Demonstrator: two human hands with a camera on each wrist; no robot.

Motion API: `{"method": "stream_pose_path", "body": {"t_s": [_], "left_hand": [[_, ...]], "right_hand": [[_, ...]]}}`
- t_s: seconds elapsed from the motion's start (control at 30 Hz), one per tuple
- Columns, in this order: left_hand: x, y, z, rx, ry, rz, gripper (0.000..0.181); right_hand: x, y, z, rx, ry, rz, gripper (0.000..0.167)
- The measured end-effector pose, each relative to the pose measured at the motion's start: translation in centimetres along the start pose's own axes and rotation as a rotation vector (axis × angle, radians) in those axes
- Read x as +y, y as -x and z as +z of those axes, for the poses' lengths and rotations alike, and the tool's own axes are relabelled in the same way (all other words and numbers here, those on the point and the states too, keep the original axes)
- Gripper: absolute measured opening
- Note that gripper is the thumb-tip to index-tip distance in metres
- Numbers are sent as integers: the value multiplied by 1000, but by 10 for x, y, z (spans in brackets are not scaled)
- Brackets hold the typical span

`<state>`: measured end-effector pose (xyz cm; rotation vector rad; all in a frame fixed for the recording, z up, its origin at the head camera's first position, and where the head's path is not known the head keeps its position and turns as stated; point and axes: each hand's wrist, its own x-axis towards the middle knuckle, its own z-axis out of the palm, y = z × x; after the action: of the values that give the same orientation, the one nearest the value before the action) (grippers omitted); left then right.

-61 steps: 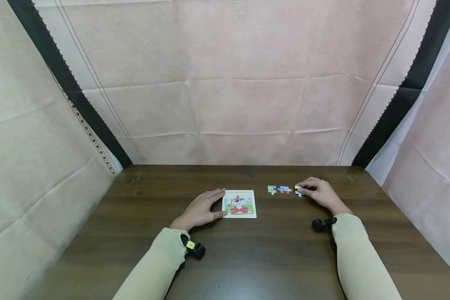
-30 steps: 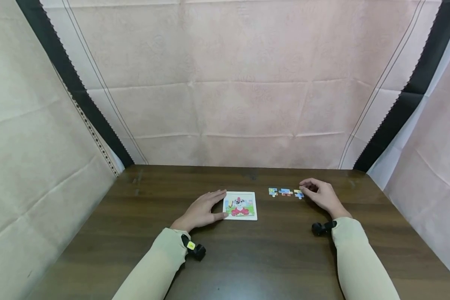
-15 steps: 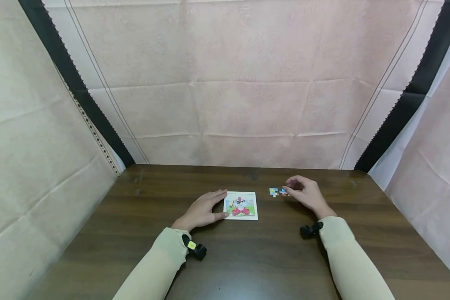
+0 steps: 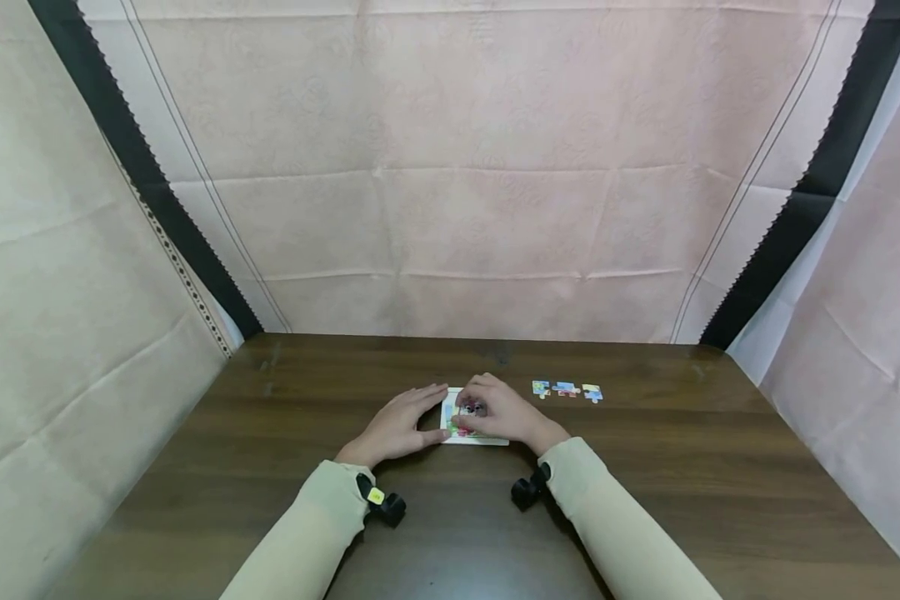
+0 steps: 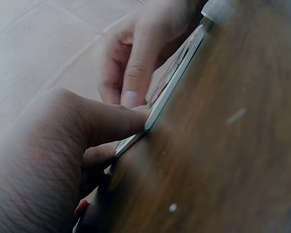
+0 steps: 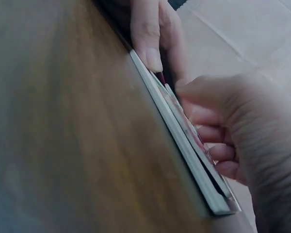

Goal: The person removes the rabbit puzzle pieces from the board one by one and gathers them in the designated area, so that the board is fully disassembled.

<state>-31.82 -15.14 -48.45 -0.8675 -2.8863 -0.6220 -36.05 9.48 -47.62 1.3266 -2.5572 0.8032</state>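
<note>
A small white-framed jigsaw puzzle [image 4: 480,441] with a cartoon animal picture lies flat on the table. My left hand [image 4: 392,425] rests at its left side, fingers and thumb extended, with the thumb [image 5: 121,122] pressing the near rim. Over the picture, my right hand [image 4: 504,410] bends its thumb and fingers onto a jigsaw piece [image 6: 170,92], which it seems to pinch. Toward the near right corner, the picture layer stands slightly raised from the frame in the right wrist view. My right hand hides much of the picture from above.
Three loose jigsaw pieces lie in a row to the right of the puzzle: a left one [image 4: 541,389], a middle one [image 4: 567,389] and a right one [image 4: 592,392]. Pale cloth walls [image 4: 450,217] enclose the brown wooden table [image 4: 270,467] at the back and sides.
My right hand lets go of the rightmost loose piece, passes left over the row and comes down on the framed puzzle. My left hand stays at the frame.
</note>
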Motion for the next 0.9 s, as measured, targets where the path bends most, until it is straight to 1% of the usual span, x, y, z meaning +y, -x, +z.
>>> {"method": "stream_pose_path", "body": {"t_s": [0.1, 0.23, 0.43, 0.67, 0.9], "left_hand": [[1, -1, -1, -4, 4, -1, 79], [1, -2, -2, -3, 4, -6, 79], [1, 1, 0, -16, 1, -27, 78], [3, 2, 2, -12, 17, -16, 77], [3, 1, -3, -4, 10, 0, 77]], "right_hand": [[-2, 0, 0, -24, 15, 36, 28], [-2, 0, -1, -18, 13, 53, 28], [-1, 2, 3, -26, 22, 73, 20], [-3, 5, 4, -32, 12, 81, 15], [-4, 2, 2, -45, 20, 67, 21]]}}
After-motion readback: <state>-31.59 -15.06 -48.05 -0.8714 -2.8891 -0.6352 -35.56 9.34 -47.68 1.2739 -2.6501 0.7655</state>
